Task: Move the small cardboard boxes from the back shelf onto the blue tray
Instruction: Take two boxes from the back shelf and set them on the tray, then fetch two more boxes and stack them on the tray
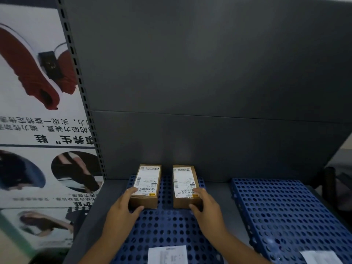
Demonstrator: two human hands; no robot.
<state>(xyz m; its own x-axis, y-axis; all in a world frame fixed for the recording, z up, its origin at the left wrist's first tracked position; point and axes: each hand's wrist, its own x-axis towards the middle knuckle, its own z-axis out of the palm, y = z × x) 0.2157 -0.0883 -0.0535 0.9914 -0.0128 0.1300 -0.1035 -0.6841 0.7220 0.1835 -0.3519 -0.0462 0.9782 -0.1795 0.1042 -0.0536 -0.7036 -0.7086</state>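
Currently, I am gripping two small cardboard boxes, one in each hand. My left hand (pixel 122 212) is curling round the near left corner of the left box (pixel 146 185) — fingers on its top edge beside the white label, thumb pressing against its near end face. My right hand (pixel 206 208) is doing the same at the near right corner of the right box (pixel 185 185), with fingers lying over the label's lower corner and the thumb against the near end.

Both boxes are lying flat, labels up, long sides running away from me, set side by side with a gap between them. They are resting at the far end of the perforated blue tray (pixel 167 225) in front of me, close to the grey back panel (pixel 209 73) of the shelving.

A second blue tray (pixel 285 206) is sitting to the right, apart from the first, on the same grey shelf surface (pixel 217 197). A white paper slip (pixel 167 254) is lying on the near end of the first tray — another slip (pixel 320 257) is lying on the near end of the second. A printed poster (pixel 38 111) is standing to the left of the slotted upright (pixel 82 92).
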